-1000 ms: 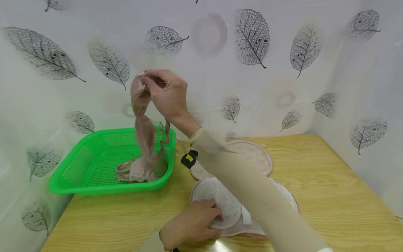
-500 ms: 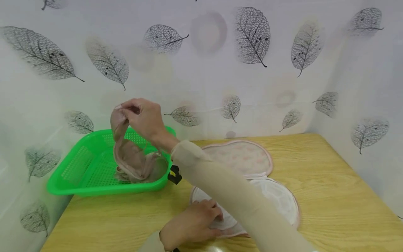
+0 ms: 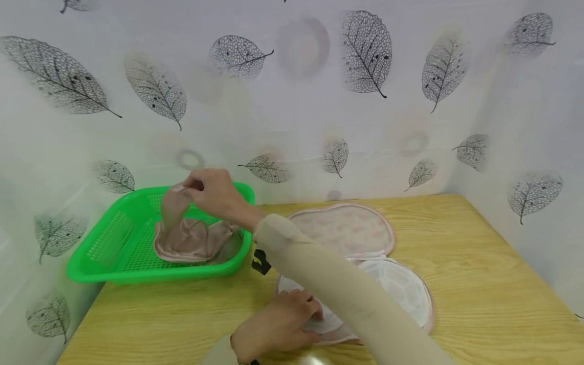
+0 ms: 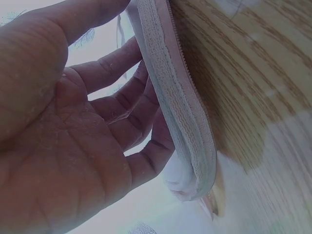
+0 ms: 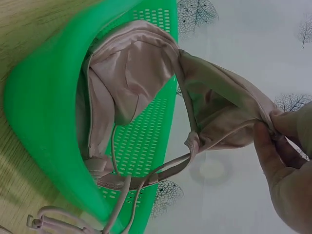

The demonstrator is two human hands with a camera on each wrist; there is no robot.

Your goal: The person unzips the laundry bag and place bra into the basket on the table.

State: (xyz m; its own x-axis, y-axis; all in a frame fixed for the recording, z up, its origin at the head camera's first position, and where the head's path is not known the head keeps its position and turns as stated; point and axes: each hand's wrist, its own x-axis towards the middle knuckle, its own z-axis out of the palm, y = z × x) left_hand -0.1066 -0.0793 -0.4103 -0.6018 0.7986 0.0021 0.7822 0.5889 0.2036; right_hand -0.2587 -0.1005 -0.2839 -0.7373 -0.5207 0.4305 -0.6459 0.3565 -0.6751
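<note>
My right hand pinches the end of a dusty-pink bra above the green basket. One cup hangs from the fingers; the rest lies against the basket's right side. In the right wrist view, thin straps trail over the rim. My left hand holds the near-left edge of an opened, zippered bra wash bag, white inside with pink trim. Its fingertips go behind the zipper edge in the left wrist view. My right forearm hides part of the bag.
The bag's lid lies folded back toward the wall. A leaf-print white curtain closes off the back and sides of the wooden table. The basket's left end reaches past the table's left edge.
My right hand has come down and left, lowering the bra so that more of it rests in the basket. The left hand stays in place on the bag.
</note>
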